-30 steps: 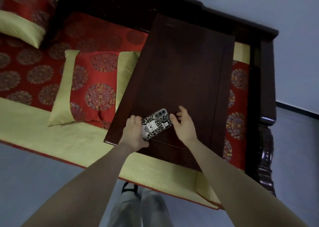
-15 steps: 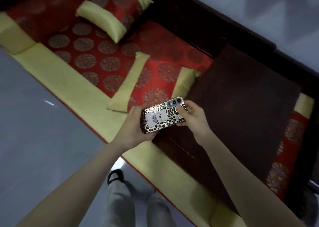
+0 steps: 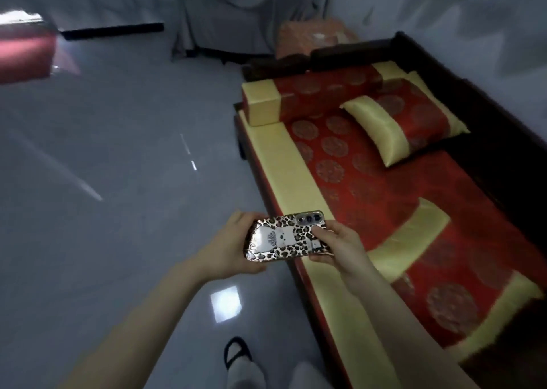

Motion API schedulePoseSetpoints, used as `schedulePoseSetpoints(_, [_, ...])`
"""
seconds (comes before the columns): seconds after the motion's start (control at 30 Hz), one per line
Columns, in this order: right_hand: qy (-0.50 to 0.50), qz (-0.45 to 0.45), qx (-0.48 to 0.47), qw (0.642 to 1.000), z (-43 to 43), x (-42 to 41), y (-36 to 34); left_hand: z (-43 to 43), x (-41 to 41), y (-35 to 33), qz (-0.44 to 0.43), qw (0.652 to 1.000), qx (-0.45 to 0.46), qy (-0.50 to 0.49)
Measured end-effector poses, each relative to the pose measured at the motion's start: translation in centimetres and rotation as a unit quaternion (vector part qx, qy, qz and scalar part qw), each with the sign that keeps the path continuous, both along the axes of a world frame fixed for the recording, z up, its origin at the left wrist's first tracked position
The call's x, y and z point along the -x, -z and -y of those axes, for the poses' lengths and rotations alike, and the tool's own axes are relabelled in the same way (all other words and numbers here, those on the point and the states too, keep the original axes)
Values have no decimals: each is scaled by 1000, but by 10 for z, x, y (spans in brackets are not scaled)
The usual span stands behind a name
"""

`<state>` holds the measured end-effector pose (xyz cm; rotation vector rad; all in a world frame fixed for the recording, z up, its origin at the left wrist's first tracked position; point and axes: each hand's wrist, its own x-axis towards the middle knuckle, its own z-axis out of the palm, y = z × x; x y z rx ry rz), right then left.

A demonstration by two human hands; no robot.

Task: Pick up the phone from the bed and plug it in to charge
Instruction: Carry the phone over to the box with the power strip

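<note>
I hold the phone (image 3: 286, 236) in both hands, lengthwise between them, its leopard-print back and camera strip facing up at me. My left hand (image 3: 228, 249) cups the lower end from beneath, fingers wrapped under the case and thumb along the near edge. My right hand (image 3: 337, 248) grips the camera end, fingers (image 3: 322, 231) lying across the back and thumb under the near edge. A second ago the phone lay on the dark tabletop under my hands; half a second ago I had it lifted just over the tabletop's corner. Now it is clear of the tabletop and hangs over the yellow front edge of the bed (image 3: 296, 169), partly over the grey floor (image 3: 118, 166) to the left of my hands. The tabletop has slid out of sight as my head has turned left.

Below my hands I see one black sandal (image 3: 236, 351) and pale trouser legs. Beyond and right of my right hand lies a red-and-yellow cushion (image 3: 414, 234) on the bed; farther off is a second cushion (image 3: 396, 122), then a bolster (image 3: 296, 98) at the bed's far end. Past that the background is blurred, with grey drapery.
</note>
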<state>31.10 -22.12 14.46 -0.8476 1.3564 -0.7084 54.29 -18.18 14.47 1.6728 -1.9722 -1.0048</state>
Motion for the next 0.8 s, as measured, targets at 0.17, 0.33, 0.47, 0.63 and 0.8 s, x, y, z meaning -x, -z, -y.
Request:
schedulePoseSetpoints(0.17, [-59, -20, 6, 998, 71, -126, -11, 56, -116, 0, 26, 999, -15, -45])
schedulePoseSetpoints(0.33, [-71, -15, 27, 997, 172, -225, -14, 142, -212, 1, 35, 995, 23, -86])
schedulePoseSetpoints(0.47, [-87, 0, 12, 996, 262, -304, -9, 223, -284, -3, 32, 994, 14, -104])
schedulePoseSetpoints(0.63, [-126, -3, -38, 991, 384, -416, -7, 322, -388, -13, 57, 989, 3, -137])
schedulePoseSetpoints(0.8, [-154, 6, -44, 987, 480, -522, -4, 399, -484, -17, 57, 980, -4, -192])
